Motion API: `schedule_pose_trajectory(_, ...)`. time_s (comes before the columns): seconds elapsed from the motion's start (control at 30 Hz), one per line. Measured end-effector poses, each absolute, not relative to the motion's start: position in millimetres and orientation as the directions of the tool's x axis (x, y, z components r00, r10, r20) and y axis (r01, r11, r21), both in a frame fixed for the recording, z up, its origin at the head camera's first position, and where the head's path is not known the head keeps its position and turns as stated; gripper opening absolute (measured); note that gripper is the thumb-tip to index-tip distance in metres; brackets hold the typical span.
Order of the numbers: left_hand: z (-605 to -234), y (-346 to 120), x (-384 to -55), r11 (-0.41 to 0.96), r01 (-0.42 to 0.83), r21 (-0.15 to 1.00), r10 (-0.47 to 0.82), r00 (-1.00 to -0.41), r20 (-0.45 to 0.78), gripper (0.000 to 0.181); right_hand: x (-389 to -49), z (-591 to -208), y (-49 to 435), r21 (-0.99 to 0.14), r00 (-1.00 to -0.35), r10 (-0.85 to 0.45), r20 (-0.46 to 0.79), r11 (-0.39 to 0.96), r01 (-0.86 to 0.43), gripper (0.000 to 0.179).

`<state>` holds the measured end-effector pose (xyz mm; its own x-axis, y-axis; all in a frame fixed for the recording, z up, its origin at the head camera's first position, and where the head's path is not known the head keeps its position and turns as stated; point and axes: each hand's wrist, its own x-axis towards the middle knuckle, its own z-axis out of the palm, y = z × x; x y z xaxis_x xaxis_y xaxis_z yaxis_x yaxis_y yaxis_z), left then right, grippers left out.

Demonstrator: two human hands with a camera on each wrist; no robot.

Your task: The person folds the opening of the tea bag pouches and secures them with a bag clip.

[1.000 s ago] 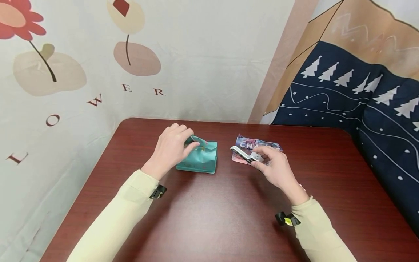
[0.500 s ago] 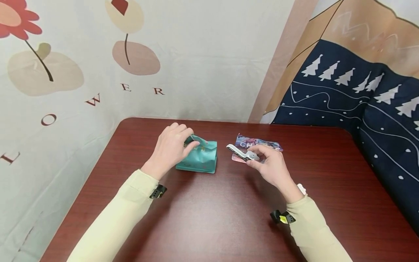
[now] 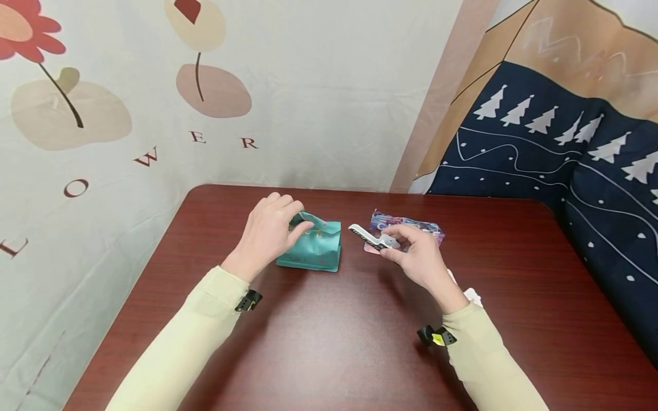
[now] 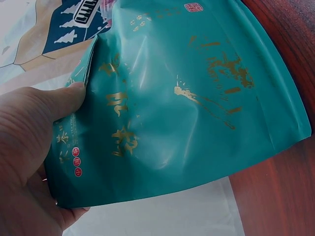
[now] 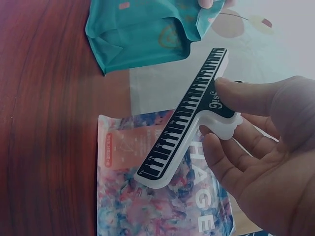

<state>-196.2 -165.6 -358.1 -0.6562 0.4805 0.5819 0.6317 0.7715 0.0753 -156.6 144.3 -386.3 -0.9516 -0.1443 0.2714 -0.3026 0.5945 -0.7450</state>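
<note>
A teal foil pouch [image 3: 313, 251] with gold lettering stands on the table, its top folded over. My left hand [image 3: 272, 234] pinches that folded top, thumb in front, as the left wrist view shows up close. To the right, my right hand [image 3: 418, 254] holds a white bag clip [image 5: 184, 120] with a piano-key print along its long bar. In the right wrist view the thumb lies on the clip's black handle and the fingers are behind it. The clip is above the table, its far end pointing at the pouch. Beneath it lies a flat pink and blue packet [image 5: 152, 211] with white letters.
The dark red wooden table [image 3: 329, 342] runs back to a pale printed curtain [image 3: 329, 103]. A navy cloth with white trees [image 3: 540, 148] hangs along the right side. Black wrist cameras [image 3: 248, 301] sit on both sleeves.
My right hand has moved left with the bag clip, bringing it nearer the teal pouch. The left hand keeps its hold on the pouch's top without visible movement.
</note>
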Motion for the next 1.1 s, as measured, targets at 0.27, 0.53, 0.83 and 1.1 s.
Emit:
schedule_pose_trajectory(0.27, -358.3, -165.9, -196.3, 0.771, 0.631, 0.084, 0.477, -0.66, 0.58, 0.029, -160.0, -384.4, 138.4, -0.734, -0.949, -0.156, 0.273, 0.604, -0.31, 0.037)
schedule_pose_trajectory(0.53, -357.9, -165.6, -196.4, 0.77, 0.631, 0.092, 0.473, -0.662, 0.581, 0.029, -163.8, -382.3, 132.9, -0.734, -0.954, -0.163, 0.252, 0.61, -0.298, 0.035)
schedule_pose_trajectory(0.83, -356.7, -165.1, -196.2, 0.768, 0.631, 0.104, 0.473, -0.67, 0.573, 0.026, -167.7, -380.5, 127.8, -0.725, -0.942, -0.18, 0.282, 0.604, -0.332, 0.035)
schedule_pose_trajectory(1.1, -353.9, -163.5, -193.9, 0.795, 0.6, 0.088, 0.459, -0.689, 0.561, 0.026, -169.0, -379.5, 124.8, -0.737, -0.949, -0.188, 0.253, 0.598, -0.315, 0.035)
